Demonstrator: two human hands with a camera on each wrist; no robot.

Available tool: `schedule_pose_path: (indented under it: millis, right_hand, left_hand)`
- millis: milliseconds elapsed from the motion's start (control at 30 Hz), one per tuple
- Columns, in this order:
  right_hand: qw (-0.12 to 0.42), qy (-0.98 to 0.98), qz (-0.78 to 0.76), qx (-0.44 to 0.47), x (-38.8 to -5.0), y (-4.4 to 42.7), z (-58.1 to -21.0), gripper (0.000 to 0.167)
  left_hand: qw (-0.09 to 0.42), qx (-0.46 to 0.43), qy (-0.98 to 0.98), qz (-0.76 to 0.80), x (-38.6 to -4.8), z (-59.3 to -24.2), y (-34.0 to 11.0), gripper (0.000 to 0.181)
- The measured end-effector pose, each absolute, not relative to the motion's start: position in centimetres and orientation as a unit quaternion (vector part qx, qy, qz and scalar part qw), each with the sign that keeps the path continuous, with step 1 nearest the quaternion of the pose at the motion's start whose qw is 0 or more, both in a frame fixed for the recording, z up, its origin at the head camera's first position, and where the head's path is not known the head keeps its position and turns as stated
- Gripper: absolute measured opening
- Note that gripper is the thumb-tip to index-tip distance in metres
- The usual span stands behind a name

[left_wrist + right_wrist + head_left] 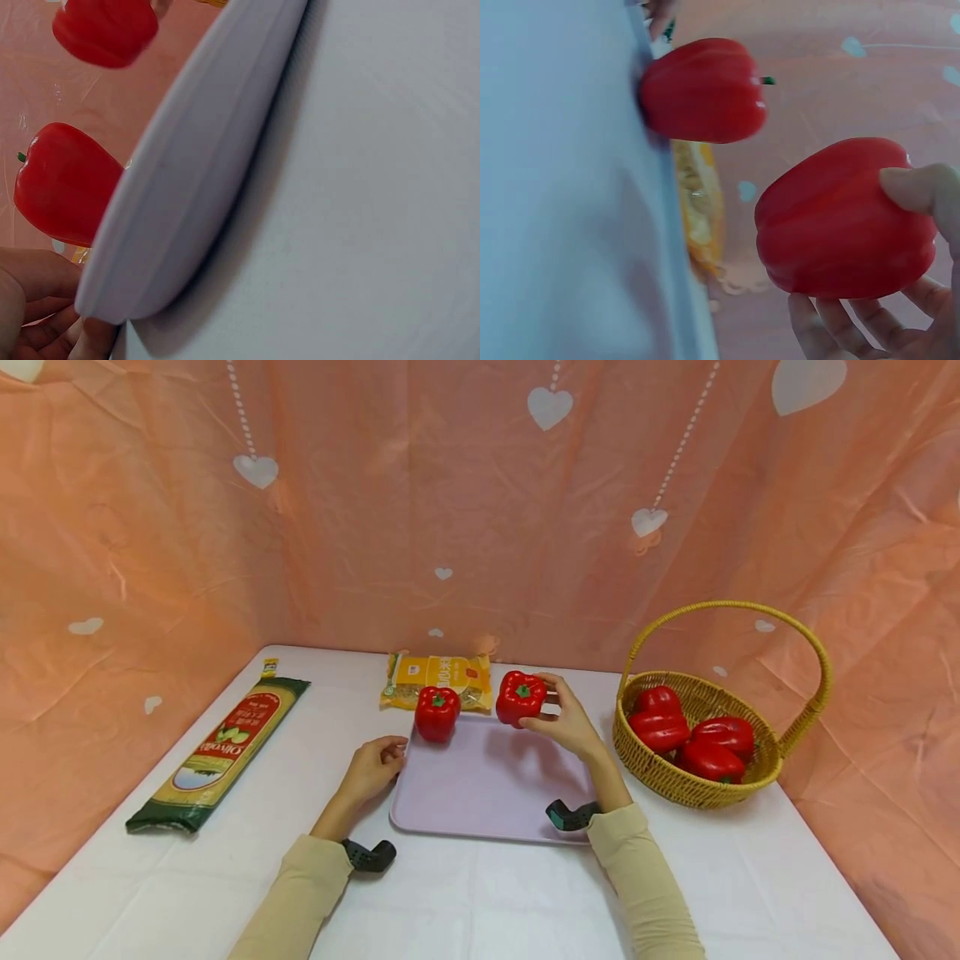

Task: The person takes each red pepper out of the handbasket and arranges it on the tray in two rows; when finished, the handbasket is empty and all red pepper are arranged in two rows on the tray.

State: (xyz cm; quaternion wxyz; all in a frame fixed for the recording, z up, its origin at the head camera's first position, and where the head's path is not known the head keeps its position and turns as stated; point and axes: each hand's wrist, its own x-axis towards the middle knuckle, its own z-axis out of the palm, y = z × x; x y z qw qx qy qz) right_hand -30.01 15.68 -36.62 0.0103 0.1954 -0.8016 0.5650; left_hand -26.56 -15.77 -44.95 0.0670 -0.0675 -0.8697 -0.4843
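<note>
Holding a red bell pepper [521, 699] aloft in the right hand [566, 718], clamping it between thumb and curled fingers, over the far side of the lilac tray [480, 785]. Touching the tray's left rim with the left hand [371, 770], bending the fingers there; not showing clearly whether pinching or only resting. Showing another red bell pepper [437, 714] standing stem up in the tray's far left corner. Showing also a yellow food packet [412, 672] lying just behind the tray, a long Olivoila packet [232, 737] lying slantwise well to the left, and a small yellow sachet [270, 667] near its far end. Seeing a wicker basket [652, 764] standing to the tray's right, containing four red bell peppers [660, 728]. Having a peach curtain [465, 510] with white hearts hanging behind the white table [465, 902].
</note>
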Motion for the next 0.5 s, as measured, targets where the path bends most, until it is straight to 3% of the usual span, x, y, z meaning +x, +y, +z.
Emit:
schedule_pose_path:
  millis: [200,500]
  right_hand:
    - [-0.001,-0.807,0.561,0.186,-32.1,14.9,-39.6,0.072]
    - [-0.011,-0.822,0.539,0.183,-32.4,13.8,-40.8,0.070]
  left_hand:
    - [0.071,-0.070,-0.870,-0.483,-26.5,-45.0,-15.7,0.029]
    - [0.075,-0.074,-0.872,-0.478,-26.5,-45.0,-15.7,0.029]
